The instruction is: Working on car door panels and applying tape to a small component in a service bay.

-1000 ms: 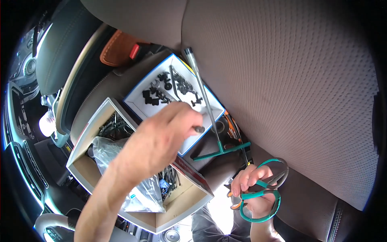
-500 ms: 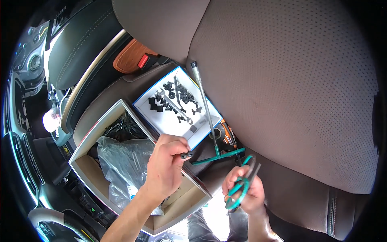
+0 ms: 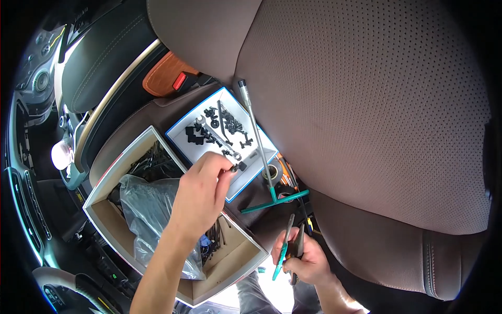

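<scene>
My left hand (image 3: 201, 188) reaches over the near side of a shallow white box (image 3: 238, 186) with a blue rim. Its thumb and fingers pinch a small black plastic part (image 3: 235, 168), largely covered by the fingertips. Inside the box lie several black clips (image 3: 232, 123) and a combination wrench (image 3: 217, 133). Lower right, my right hand (image 3: 306, 261) is closed round a teal-handled metal tool (image 3: 283, 256). Two grey ends stick up from the fist; whether they belong to one tool or two I cannot tell.
A T-handle wrench (image 3: 256, 125) with a teal crossbar leans across the box's right edge. Left of it stands a deep cardboard box (image 3: 251, 256) holding a clear plastic bag (image 3: 151, 214) and dark parts. Tape and orange-handled tools (image 3: 285, 175) lie by the brown perforated seat (image 3: 366, 131).
My left hand has moved up and left, from the white box's near corner to over it. The right hand has shifted down and left, turning its tool more upright. The view has shifted slightly.
</scene>
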### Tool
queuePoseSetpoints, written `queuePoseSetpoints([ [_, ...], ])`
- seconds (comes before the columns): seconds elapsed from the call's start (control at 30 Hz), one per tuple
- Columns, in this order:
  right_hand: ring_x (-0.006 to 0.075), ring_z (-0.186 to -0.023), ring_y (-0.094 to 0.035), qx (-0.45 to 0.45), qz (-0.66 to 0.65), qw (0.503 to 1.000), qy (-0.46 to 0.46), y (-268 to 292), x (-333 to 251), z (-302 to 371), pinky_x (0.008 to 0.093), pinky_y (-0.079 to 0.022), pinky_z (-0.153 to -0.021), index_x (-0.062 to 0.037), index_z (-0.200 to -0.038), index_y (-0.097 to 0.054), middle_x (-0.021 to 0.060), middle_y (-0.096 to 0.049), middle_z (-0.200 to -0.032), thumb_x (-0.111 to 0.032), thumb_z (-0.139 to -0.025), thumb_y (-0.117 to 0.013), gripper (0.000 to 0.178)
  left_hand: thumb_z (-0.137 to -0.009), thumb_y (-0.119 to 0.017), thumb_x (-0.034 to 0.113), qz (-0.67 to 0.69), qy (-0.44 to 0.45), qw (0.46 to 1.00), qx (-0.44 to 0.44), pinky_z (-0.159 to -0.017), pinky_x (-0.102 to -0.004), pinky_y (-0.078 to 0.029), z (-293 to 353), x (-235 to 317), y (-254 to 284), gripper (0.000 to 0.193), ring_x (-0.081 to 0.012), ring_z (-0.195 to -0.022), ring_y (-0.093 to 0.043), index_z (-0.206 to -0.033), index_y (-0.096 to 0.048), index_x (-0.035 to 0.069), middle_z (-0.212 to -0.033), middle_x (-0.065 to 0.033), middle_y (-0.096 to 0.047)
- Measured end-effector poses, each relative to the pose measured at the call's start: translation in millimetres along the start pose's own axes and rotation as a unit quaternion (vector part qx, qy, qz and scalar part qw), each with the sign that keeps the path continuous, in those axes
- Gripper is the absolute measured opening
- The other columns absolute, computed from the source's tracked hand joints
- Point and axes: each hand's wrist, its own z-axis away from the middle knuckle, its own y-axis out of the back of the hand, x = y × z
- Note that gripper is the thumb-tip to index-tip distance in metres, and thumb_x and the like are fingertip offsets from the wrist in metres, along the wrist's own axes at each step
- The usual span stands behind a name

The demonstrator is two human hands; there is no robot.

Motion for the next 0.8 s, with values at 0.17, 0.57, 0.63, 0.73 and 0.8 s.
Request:
queuePoseSetpoints([
  [0.17, 0.0056, -0.081, -0.052, -0.012, -0.025, 1.000, 0.010, 3, 6, -3, 0.0221, -0.045, -0.075, 0.0003, -0.108, -0.050, 0.0021, -0.056, -0.087, 0.011, -0.074, -0.048, 0.036, -0.078, -0.062, 0.003, -0.235, -0.047, 0.955, -0.177, -0.065, -0.0424, -0.049, -45, -21, -12, 0.013, -0.0386, -0.074, -0.060, -0.089, -0.056, 0.000, -0.086, -0.0186, -0.061],
  [0.57, 0.0183, -0.073, -0.055, 0.049, -0.019, 0.999, 0.004, 2, -2, -17, 0.0306, -0.045, -0.066, -0.0011, -0.095, -0.047, 0.0080, -0.051, -0.082, 0.006, -0.070, -0.050, 0.026, -0.070, -0.069, 0.012, -0.185, 0.082, 0.979, -0.039, -0.070, -0.0402, -0.050, -56, -62, -113, 0.006, -0.0273, -0.078, -0.063, -0.064, -0.066, 0.011, -0.076, -0.0107, -0.065],
  [0.63, 0.0185, -0.073, -0.056, 0.066, -0.046, 0.997, 0.006, 1, -4, -18, 0.0304, -0.045, -0.065, -0.0011, -0.094, -0.047, 0.0073, -0.051, -0.081, 0.004, -0.071, -0.053, 0.024, -0.069, -0.068, 0.015, -0.253, 0.053, 0.966, -0.022, -0.068, -0.0400, -0.051, -55, -61, -115, 0.007, -0.0271, -0.077, -0.062, -0.064, -0.066, 0.011, -0.071, -0.0096, -0.063],
  [0.73, 0.0189, -0.072, -0.056, 0.078, -0.079, 0.993, 0.032, 2, -7, -20, 0.0298, -0.045, -0.064, -0.0018, -0.093, -0.047, 0.0063, -0.051, -0.081, 0.000, -0.072, -0.059, 0.024, -0.069, -0.067, 0.018, -0.282, 0.026, 0.959, -0.016, -0.068, -0.0392, -0.052, -54, -61, -118, 0.007, -0.0261, -0.078, -0.062, -0.066, -0.066, 0.012, -0.081, -0.0073, -0.065],
  [0.8, 0.0190, -0.072, -0.057, 0.083, -0.084, 0.992, 0.039, 1, -10, -18, 0.0299, -0.045, -0.064, -0.0019, -0.093, -0.047, 0.0064, -0.051, -0.081, 0.000, -0.072, -0.059, 0.025, -0.073, -0.062, 0.014, -0.280, 0.048, 0.956, -0.071, -0.074, -0.0382, -0.050, -57, -53, -119, 0.007, -0.0238, -0.085, -0.062, -0.074, -0.067, 0.010, -0.084, -0.0065, -0.065],
])
